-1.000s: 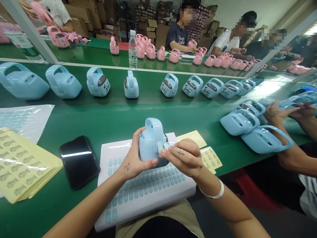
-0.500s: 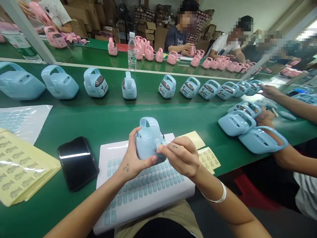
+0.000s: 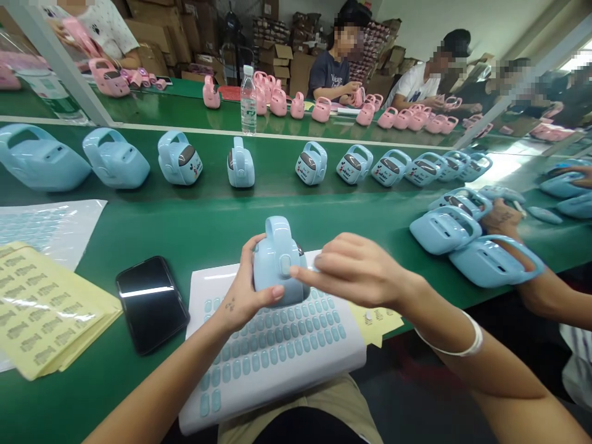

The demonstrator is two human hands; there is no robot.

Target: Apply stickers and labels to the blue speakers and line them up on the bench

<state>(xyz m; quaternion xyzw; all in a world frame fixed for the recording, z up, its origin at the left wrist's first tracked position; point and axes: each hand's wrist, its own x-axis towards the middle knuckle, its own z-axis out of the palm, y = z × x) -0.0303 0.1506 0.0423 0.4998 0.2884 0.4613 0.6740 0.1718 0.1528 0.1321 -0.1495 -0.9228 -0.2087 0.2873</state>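
Note:
My left hand is closed around a light blue portable speaker with a loop handle, its side turned toward me. On the handle's round pivot sits a small pale oval sticker. The tip of my right index finger touches the speaker beside that sticker; the other fingers of my right hand are curled and slightly blurred, with nothing plainly held in them. Below both hands lies a white sheet with rows of light blue oval stickers, partly hidden by the left hand and the speaker.
A black phone and yellow label sheets lie left. Yellow labels lie right. Blue speakers line the back of the green table. A co-worker's hand is among speakers at right. A water bottle stands behind.
The speaker has turned so its handle pivot faces me more. My right hand has gone from a pinch at the pivot to an extended index finger, its wrist shifted right.

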